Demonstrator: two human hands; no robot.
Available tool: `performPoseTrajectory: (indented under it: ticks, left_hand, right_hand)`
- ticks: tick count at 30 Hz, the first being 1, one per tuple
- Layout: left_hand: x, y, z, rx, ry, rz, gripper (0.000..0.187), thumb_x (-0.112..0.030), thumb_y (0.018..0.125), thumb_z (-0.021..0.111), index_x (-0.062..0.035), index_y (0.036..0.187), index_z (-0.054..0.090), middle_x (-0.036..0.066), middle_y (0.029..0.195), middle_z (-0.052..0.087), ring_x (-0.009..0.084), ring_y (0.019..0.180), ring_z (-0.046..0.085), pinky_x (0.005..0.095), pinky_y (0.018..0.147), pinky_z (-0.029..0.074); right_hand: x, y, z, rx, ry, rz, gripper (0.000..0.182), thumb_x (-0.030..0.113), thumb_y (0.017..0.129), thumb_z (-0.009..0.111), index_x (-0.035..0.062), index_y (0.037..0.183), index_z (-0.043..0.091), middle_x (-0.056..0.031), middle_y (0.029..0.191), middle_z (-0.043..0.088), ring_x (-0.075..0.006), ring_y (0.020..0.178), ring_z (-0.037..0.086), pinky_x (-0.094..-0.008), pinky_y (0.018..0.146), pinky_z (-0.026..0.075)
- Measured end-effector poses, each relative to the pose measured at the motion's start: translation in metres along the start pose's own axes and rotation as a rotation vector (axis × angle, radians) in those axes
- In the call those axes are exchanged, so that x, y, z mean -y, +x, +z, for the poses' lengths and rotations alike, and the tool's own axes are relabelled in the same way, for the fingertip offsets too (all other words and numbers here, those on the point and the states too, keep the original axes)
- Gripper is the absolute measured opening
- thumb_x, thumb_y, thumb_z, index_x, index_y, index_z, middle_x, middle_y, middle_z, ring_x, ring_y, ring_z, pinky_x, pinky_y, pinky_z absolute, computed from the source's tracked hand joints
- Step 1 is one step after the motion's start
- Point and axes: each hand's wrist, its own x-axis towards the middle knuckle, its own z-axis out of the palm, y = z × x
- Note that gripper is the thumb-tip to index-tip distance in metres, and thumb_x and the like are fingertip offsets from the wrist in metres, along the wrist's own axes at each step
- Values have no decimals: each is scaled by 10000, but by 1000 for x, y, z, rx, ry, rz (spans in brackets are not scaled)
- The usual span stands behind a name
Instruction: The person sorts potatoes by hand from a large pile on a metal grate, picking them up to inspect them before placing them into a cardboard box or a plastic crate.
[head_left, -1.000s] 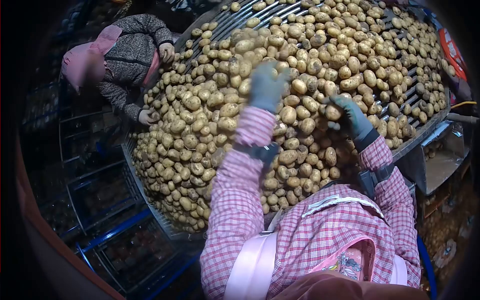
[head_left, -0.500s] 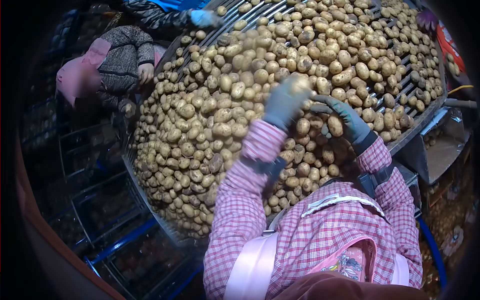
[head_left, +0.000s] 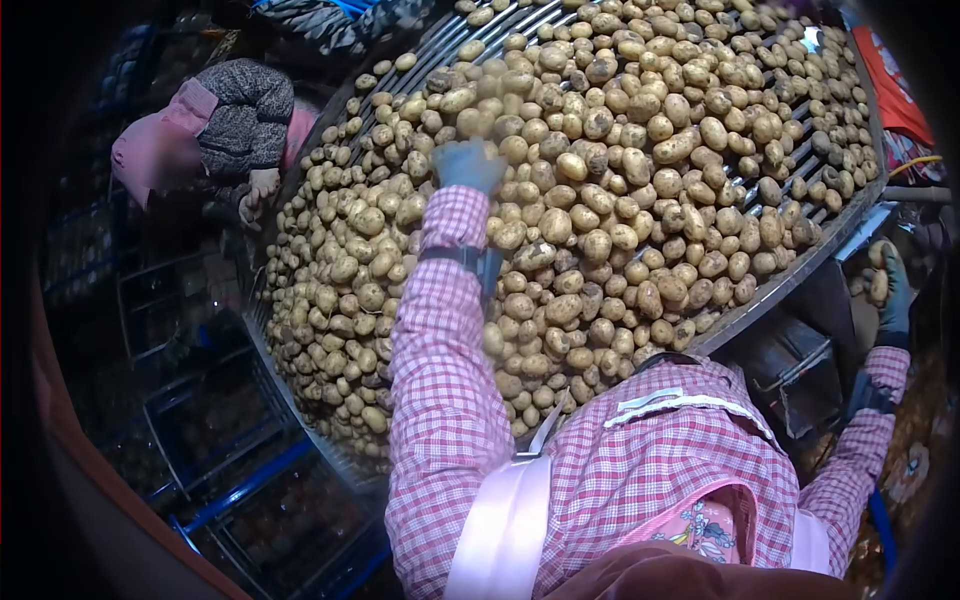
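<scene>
- Potatoes [head_left: 600,170] blanket the slatted roller table [head_left: 790,275], sloping toward twelve o'clock.
- I see my left hand [head_left: 468,165] stretched into the heap near eleven o'clock; its grip I cannot tell.
- My right hand [head_left: 888,285] hangs off the table edge at three o'clock, clasping one potato [head_left: 879,286].
- A co-worker's hand [head_left: 262,186] works at nine o'clock.

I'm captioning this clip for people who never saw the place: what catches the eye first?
A huge bed of potatoes on a slatted roller table fills the upper frame. The gloved left hand reaches into it, while the right hand holds a potato off the table's right edge.
</scene>
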Motion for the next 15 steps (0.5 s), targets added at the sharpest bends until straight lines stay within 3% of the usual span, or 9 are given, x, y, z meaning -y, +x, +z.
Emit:
performPoseTrajectory:
  ticks: [2,3,6,7,10,13,15]
  left_hand:
    - [-11,13,2,88,-10,-72,589,-511,840,618,-91,1249,674,169,1223,697,356,1304,545,481,1105,398]
    - [-8,16,5,88,-18,-66,588,-478,818,636,-93,1262,662,177,1244,685,354,1253,586,471,1057,448]
    - [-14,-1,-20,217,-195,35,565,-470,817,636,-89,1233,674,198,1224,684,350,1161,644,468,1004,493]
    - [-19,-7,8,147,-313,-1,531,-477,829,631,-102,1199,699,200,1144,710,334,1052,694,449,949,528]
    - [-48,-40,6,87,-49,239,541,-467,849,641,-91,1235,691,190,1140,720,314,1004,711,407,954,535]
    - [-31,-44,-6,392,-581,195,596,-466,875,654,-54,1306,648,195,1205,707,304,995,717,379,959,537]
    - [-36,-40,-23,202,-663,46,590,-478,880,664,-46,1283,656,184,1226,692,316,1098,675,408,988,514]
  right_hand:
    - [2,20,-64,-391,-390,-164,447,283,1017,627,71,1408,575,-78,1293,652,-163,1021,675,-301,889,546]
    - [-9,52,-157,-266,-725,-305,443,226,1015,619,59,1422,563,-63,1356,624,-137,1178,620,-280,1034,462]
    - [11,38,-45,-290,-602,-360,446,192,1020,582,60,1443,543,-46,1373,615,-84,1159,596,-259,983,483]
    - [12,36,0,-240,-538,-337,470,199,997,585,67,1447,541,-47,1353,617,-84,1124,604,-245,956,489]
    - [-4,19,180,63,-346,-162,545,217,930,594,90,1457,536,-49,1290,623,-85,1021,631,-203,876,506]
    - [8,-35,345,225,-339,-51,468,170,920,586,71,1376,610,-43,1216,659,-112,962,662,-225,851,527]
    - [-6,-37,399,284,-294,6,389,278,969,652,57,1288,673,-14,1084,695,-73,817,651,-207,681,523]
